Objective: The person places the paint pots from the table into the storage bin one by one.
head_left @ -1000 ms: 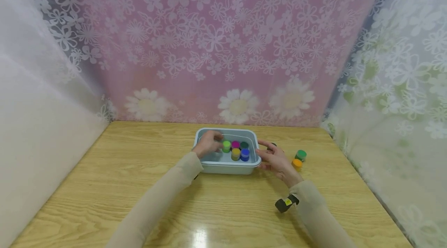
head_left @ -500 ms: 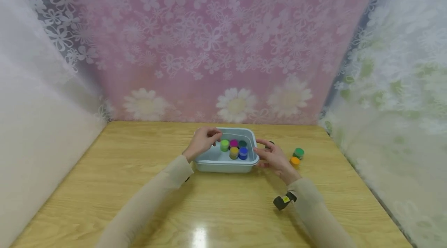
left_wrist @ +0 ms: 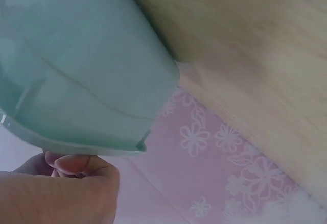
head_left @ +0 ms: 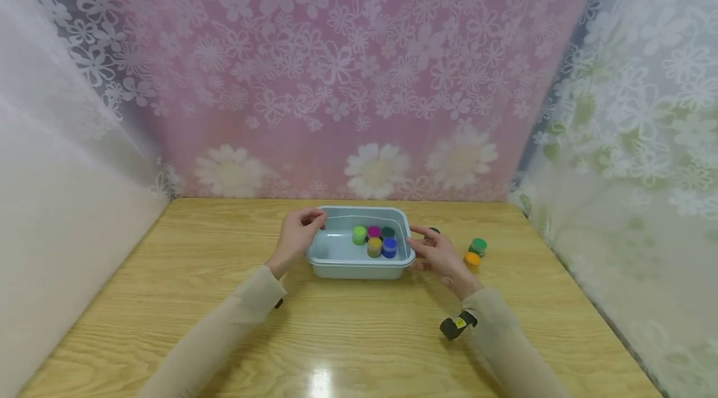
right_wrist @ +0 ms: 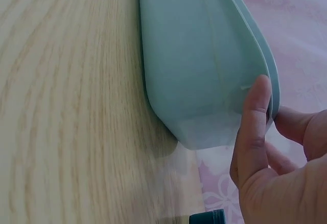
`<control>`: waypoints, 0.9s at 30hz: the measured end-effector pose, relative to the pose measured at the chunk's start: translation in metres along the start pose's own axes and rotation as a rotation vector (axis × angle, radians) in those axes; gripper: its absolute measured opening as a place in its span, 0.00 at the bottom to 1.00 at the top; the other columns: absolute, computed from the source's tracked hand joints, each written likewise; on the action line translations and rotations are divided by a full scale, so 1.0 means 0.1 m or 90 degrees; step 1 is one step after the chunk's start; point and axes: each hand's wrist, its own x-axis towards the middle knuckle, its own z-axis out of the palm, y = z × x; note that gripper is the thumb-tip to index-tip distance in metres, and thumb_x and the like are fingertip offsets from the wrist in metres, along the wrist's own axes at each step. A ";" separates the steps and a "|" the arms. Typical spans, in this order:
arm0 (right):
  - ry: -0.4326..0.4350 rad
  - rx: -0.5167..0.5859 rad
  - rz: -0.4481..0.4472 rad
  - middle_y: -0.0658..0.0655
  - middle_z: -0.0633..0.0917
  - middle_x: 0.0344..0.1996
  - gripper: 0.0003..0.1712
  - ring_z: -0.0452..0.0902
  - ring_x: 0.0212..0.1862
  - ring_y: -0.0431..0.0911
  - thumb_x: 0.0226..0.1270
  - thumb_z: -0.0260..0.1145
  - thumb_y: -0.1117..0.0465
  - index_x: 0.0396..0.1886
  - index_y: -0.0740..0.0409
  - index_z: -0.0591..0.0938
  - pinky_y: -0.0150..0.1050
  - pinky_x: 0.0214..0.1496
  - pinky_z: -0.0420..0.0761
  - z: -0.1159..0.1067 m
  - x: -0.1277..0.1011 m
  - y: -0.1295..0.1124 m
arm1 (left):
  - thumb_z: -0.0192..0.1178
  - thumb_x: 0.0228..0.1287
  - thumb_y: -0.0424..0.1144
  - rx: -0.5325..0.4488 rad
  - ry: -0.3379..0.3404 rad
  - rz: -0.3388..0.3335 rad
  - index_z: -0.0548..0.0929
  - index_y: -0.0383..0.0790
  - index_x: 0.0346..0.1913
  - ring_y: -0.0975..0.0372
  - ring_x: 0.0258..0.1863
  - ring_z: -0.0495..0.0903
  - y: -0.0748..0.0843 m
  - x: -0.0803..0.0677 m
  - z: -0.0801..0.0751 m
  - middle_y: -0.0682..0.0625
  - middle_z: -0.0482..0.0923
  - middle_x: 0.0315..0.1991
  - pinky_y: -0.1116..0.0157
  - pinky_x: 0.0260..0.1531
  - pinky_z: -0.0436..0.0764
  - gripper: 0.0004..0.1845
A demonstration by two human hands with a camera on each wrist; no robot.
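Observation:
A pale blue plastic tub [head_left: 354, 270] stands mid-table. It holds several small paint jars: light green [head_left: 359, 235], magenta [head_left: 374, 231], dark green [head_left: 387, 233], yellow [head_left: 374, 246] and blue [head_left: 389, 247]. My left hand [head_left: 299, 231] curls its fingers at the tub's left rim, near the far corner. In the left wrist view the fingertips [left_wrist: 76, 164] sit right against the rim of the tub [left_wrist: 87, 66]. My right hand [head_left: 436, 252] holds the right rim. Its thumb [right_wrist: 254, 127] lies on the outer wall of the tub [right_wrist: 194, 71], with the fingers behind the rim.
A green jar [head_left: 478, 246] and an orange jar [head_left: 472, 258] stand on the wooden table [head_left: 168, 286] right of my right hand. A dark jar [head_left: 433, 231] sits just behind that hand. Flowered curtains close in the back and both sides.
My left hand has come out of the tub, leaving the light green jar inside, and moved left to the rim. The right hand has stayed on the right rim.

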 end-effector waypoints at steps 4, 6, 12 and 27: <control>-0.018 -0.002 -0.007 0.71 0.74 0.62 0.32 0.84 0.46 0.48 0.74 0.60 0.59 0.74 0.57 0.64 0.34 0.40 0.88 -0.04 -0.02 0.01 | 0.60 0.70 0.43 -0.012 -0.001 -0.020 0.86 0.40 0.47 0.46 0.44 0.80 -0.04 -0.04 -0.10 0.39 0.84 0.40 0.68 0.38 0.80 0.11; -0.031 -0.003 -0.010 0.71 0.74 0.62 0.31 0.84 0.46 0.46 0.74 0.60 0.59 0.73 0.59 0.64 0.35 0.43 0.88 -0.07 -0.03 0.01 | 0.60 0.70 0.42 -0.001 0.005 -0.031 0.86 0.37 0.47 0.48 0.42 0.80 -0.05 -0.05 -0.13 0.39 0.84 0.41 0.69 0.37 0.79 0.13; -0.041 -0.028 -0.028 0.61 0.81 0.56 0.29 0.83 0.47 0.42 0.75 0.58 0.62 0.71 0.67 0.66 0.45 0.54 0.85 -0.20 -0.07 0.00 | 0.60 0.70 0.43 0.022 0.017 -0.045 0.86 0.34 0.49 0.60 0.34 0.75 -0.08 -0.07 -0.22 0.41 0.83 0.39 0.70 0.32 0.77 0.15; 0.010 -0.196 -0.112 0.64 0.84 0.52 0.27 0.84 0.49 0.48 0.72 0.63 0.61 0.65 0.71 0.72 0.46 0.55 0.84 -0.70 -0.18 -0.04 | 0.67 0.63 0.39 -0.044 -0.047 -0.111 0.77 0.39 0.63 0.56 0.46 0.78 -0.15 -0.16 -0.30 0.41 0.76 0.52 0.57 0.40 0.85 0.25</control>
